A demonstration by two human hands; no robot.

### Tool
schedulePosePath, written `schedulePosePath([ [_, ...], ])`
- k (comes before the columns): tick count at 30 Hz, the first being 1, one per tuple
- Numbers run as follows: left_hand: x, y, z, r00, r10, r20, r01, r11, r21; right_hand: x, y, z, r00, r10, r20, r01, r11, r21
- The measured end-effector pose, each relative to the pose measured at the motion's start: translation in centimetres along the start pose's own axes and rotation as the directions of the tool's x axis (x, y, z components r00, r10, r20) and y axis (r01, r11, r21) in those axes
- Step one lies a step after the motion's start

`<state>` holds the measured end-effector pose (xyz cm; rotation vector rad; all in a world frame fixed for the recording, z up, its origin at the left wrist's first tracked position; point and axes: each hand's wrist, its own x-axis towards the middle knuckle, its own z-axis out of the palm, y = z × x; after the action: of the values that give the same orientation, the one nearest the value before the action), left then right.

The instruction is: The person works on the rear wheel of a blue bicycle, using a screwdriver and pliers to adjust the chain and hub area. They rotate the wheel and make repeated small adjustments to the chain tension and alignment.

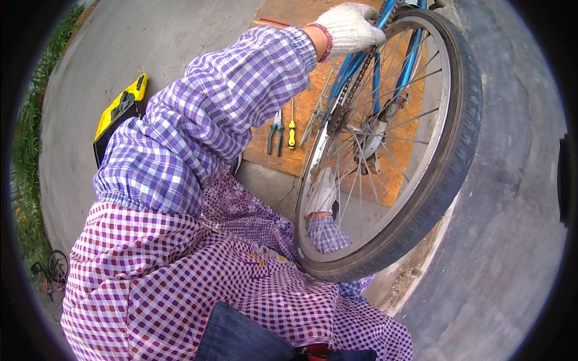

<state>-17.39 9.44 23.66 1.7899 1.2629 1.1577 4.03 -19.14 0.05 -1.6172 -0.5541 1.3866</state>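
Note:
A blue bicycle (376, 81) is tipped up, its spoked wheel with a worn black tyre (466, 114) raised in front of me. The chain (355, 84) runs from the hub up along the frame. My left hand (349, 29), in a white knitted glove, reaches across to the far side and is closed round a blue frame tube beside the chain. Low behind the spokes is my right hand (323, 189), also gloved in white, close to the rim's left side. Spokes and rim cover its fingers, so its grip cannot be made out.
Pliers (276, 133) and a yellow screwdriver (292, 136) lie on a wooden board (257, 144) left of the wheel. A yellow and black toolbox (120, 111) stands farther left on concrete. Grass (29, 138) borders the left. A grey surface (500, 240) with a pale edge runs along the right.

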Motion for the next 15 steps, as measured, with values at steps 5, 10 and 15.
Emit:
schedulePosePath([
  [5,4.2,2.9,-6.1,0.949,-0.241,0.204,0.229,0.97,0.084,1.4,-13.9,5.1,0.998,-0.024,-0.062,0.021,0.999,-0.048],
  [10,1.7,1.0,-11.0,0.782,-0.471,0.409,0.559,0.82,-0.124,0.7,-18.1,10.9,0.997,0.004,-0.081,-0.011,0.996,-0.089],
  [15,0.8,0.4,-7.0,0.75,-0.471,0.465,0.603,0.775,-0.187,2.1,-17.6,8.5,0.993,0.112,-0.029,-0.105,0.979,0.175],
])
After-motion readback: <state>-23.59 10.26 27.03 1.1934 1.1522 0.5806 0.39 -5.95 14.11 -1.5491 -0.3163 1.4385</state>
